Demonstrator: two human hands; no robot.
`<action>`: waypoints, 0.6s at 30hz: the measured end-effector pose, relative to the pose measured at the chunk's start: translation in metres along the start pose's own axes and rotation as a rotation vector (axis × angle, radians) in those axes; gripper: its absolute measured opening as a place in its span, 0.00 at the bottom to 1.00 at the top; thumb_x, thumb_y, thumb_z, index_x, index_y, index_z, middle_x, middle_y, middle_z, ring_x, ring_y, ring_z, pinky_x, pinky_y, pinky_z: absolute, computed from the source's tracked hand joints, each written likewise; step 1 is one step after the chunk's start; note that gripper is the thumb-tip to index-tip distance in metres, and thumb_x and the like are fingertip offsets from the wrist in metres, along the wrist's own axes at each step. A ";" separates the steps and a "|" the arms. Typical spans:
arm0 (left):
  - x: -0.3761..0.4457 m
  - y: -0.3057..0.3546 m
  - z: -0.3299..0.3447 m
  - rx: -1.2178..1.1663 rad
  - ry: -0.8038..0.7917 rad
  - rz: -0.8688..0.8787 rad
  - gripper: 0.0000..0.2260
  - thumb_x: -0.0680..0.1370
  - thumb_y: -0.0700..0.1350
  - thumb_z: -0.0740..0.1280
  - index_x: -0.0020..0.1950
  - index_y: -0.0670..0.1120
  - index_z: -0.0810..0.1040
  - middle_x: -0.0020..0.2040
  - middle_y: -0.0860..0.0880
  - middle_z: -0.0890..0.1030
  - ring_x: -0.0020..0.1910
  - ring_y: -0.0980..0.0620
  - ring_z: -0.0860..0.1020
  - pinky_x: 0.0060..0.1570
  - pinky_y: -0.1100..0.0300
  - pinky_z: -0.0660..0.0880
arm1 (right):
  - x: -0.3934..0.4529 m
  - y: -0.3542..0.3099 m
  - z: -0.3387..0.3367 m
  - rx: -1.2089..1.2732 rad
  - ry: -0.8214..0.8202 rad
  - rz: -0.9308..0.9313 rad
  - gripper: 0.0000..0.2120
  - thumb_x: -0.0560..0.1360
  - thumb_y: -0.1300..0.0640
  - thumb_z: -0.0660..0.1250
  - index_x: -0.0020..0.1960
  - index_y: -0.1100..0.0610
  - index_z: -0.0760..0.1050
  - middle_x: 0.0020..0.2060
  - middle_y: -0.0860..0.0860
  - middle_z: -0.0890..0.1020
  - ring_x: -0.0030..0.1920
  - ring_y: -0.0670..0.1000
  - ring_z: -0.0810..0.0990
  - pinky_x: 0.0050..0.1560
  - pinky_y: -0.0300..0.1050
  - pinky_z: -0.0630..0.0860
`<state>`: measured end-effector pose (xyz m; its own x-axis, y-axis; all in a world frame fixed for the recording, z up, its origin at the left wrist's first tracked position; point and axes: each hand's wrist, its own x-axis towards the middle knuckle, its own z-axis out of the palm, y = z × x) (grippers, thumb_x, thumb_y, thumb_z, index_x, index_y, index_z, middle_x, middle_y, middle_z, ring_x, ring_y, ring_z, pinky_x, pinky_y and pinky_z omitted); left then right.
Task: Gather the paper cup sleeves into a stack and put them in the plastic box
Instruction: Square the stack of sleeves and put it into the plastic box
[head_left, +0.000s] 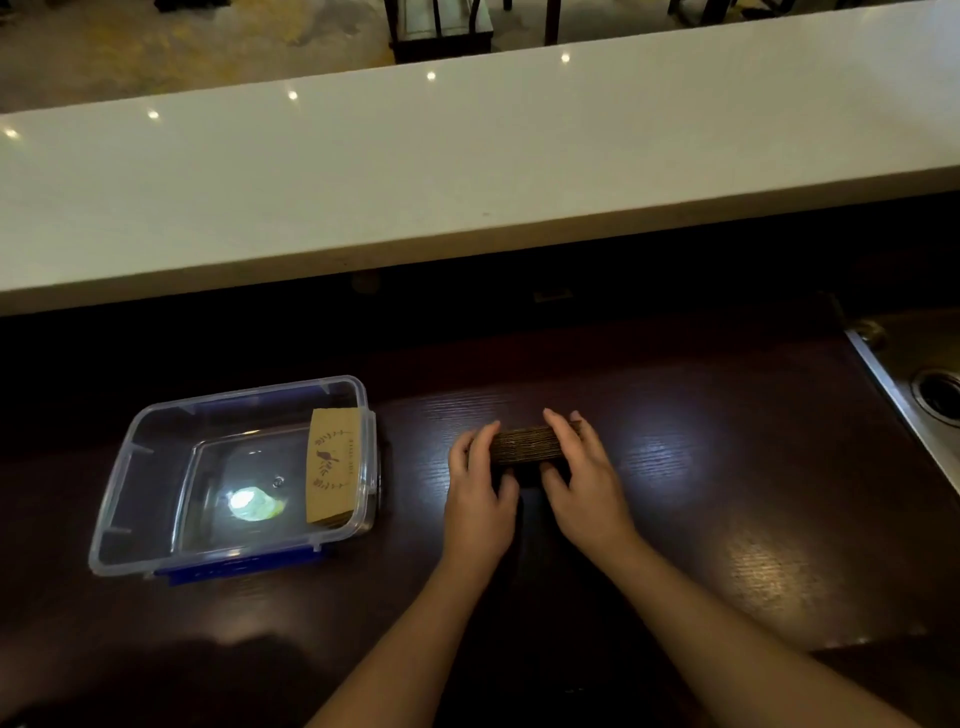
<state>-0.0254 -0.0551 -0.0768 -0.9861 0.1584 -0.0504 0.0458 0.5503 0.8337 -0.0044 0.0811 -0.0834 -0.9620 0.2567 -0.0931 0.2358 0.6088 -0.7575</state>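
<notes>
A stack of brown paper cup sleeves (524, 444) stands on edge on the dark wooden counter, pressed between both hands. My left hand (480, 483) grips its left end and my right hand (584, 473) grips its right end. To the left stands a clear plastic box (130, 467) with blue clips, its lid off. Inside it, a group of sleeves (332, 465) printed with a bird design leans against the right wall.
A raised white countertop (467, 156) runs across the back. A steel sink (924, 384) with a drain sits at the right edge. Dark wooden counter (727, 493) lies on both sides of my hands. Chairs stand on the floor beyond.
</notes>
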 end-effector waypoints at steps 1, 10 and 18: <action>-0.001 -0.001 0.001 0.002 -0.007 0.010 0.27 0.76 0.39 0.63 0.73 0.53 0.62 0.72 0.49 0.61 0.52 0.73 0.68 0.43 0.80 0.67 | -0.001 -0.002 0.003 0.008 -0.002 0.006 0.32 0.76 0.58 0.63 0.75 0.40 0.56 0.78 0.55 0.56 0.77 0.54 0.56 0.67 0.45 0.60; 0.002 -0.004 -0.002 0.023 -0.048 0.015 0.27 0.79 0.45 0.58 0.75 0.60 0.54 0.75 0.51 0.58 0.46 0.71 0.70 0.42 0.75 0.67 | 0.005 -0.006 0.007 0.048 0.008 0.035 0.30 0.78 0.55 0.56 0.77 0.41 0.51 0.77 0.56 0.56 0.73 0.54 0.63 0.60 0.41 0.62; 0.006 0.003 -0.008 0.057 -0.015 0.026 0.21 0.79 0.44 0.59 0.72 0.53 0.62 0.66 0.50 0.68 0.47 0.60 0.73 0.44 0.66 0.70 | 0.011 -0.007 -0.004 0.110 -0.019 0.014 0.28 0.75 0.57 0.61 0.74 0.42 0.62 0.69 0.52 0.67 0.68 0.54 0.67 0.64 0.44 0.65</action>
<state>-0.0321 -0.0589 -0.0702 -0.9820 0.1853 -0.0376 0.0809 0.5918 0.8020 -0.0163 0.0826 -0.0765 -0.9614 0.2496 -0.1153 0.2334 0.5189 -0.8224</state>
